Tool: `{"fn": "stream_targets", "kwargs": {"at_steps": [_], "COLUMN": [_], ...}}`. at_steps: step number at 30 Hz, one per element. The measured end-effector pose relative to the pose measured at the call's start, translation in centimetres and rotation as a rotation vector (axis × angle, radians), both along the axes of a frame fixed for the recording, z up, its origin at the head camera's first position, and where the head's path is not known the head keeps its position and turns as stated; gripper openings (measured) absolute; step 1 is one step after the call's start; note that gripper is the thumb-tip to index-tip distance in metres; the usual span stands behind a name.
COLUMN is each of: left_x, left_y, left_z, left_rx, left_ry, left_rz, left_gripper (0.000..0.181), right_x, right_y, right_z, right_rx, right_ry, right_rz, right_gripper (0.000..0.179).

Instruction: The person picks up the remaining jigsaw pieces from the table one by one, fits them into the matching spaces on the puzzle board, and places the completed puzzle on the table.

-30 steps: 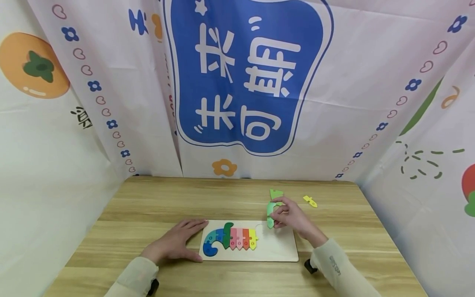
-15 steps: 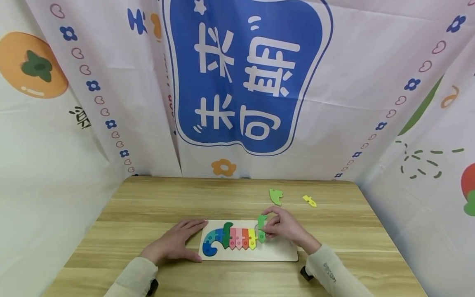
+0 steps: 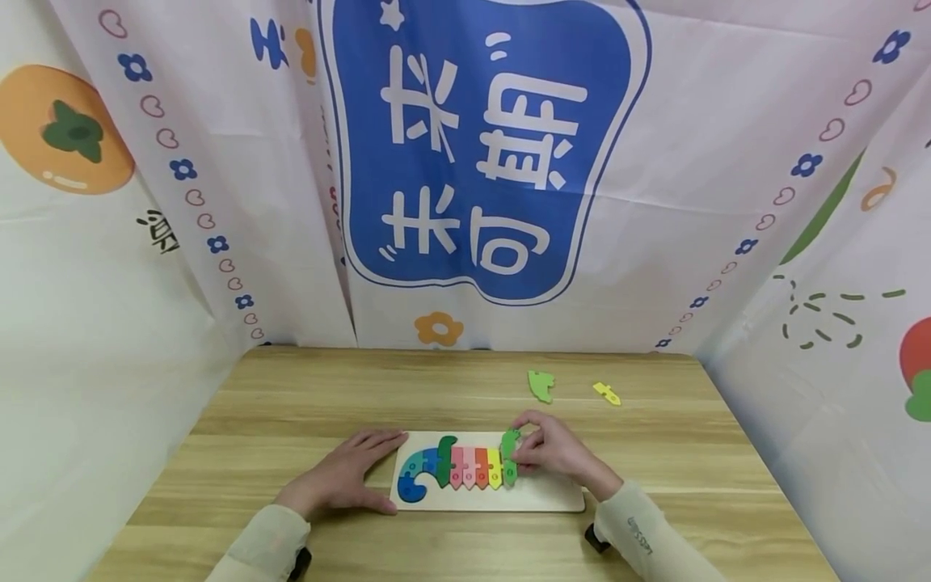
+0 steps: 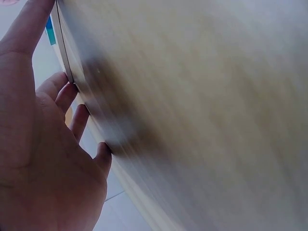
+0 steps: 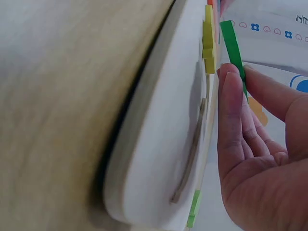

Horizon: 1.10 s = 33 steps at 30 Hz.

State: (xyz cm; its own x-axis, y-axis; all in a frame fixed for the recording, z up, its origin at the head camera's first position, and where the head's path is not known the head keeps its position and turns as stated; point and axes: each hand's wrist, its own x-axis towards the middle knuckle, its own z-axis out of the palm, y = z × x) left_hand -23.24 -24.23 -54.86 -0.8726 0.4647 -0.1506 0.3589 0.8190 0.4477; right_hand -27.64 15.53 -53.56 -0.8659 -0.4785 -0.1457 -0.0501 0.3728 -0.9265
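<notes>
My right hand (image 3: pixel 556 453) pinches a green puzzle piece (image 3: pixel 510 473) between thumb and fingertips. In the head view the piece overlaps the board's right half, right beside the yellow segment (image 3: pixel 495 469). The right wrist view shows the green piece (image 5: pixel 232 45) edge-on and tilted, over the white face of the puzzle board (image 5: pixel 159 144). Blue, dark green, pink, orange and yellow pieces sit joined in a row on the board (image 3: pixel 553 497). My left hand (image 3: pixel 340 477) lies at the board's left end, thumb and fingers spread along its edge.
Beyond the board, a light green piece (image 3: pixel 541 386) and a small yellow piece (image 3: pixel 607 394) lie loose on the wooden table (image 3: pixel 291 396). A printed cloth (image 3: pixel 451 323) hangs behind the table's far edge.
The right hand has brought the green piece left and nearer, from above the board's far edge to beside the yellow segment. The left hand has stayed in place.
</notes>
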Motion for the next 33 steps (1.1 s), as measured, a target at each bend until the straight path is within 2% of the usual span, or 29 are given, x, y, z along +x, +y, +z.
{"fn": "stream_targets", "kwargs": {"at_steps": [6,16,33], "left_x": [0.0,-0.2,0.1], "left_y": [0.1,-0.1,0.0], "left_z": [0.2,-0.3,0.1], "left_rx": [0.009,0.029,0.031], "left_ry": [0.002,0.033,0.021], "left_rz": [-0.005,-0.038,-0.024], "left_gripper": [0.109,0.111,0.11], "right_x": [0.1,0.0,0.0], "right_y": [-0.2,-0.4,-0.5], "right_z": [-0.5,-0.9,-1.4], "right_rx": [0.011,0.047,0.102], "right_ry": [-0.013,0.046,0.073], "right_rz": [-0.011,-0.015,-0.014], "right_gripper": [0.042,0.04,0.046]}}
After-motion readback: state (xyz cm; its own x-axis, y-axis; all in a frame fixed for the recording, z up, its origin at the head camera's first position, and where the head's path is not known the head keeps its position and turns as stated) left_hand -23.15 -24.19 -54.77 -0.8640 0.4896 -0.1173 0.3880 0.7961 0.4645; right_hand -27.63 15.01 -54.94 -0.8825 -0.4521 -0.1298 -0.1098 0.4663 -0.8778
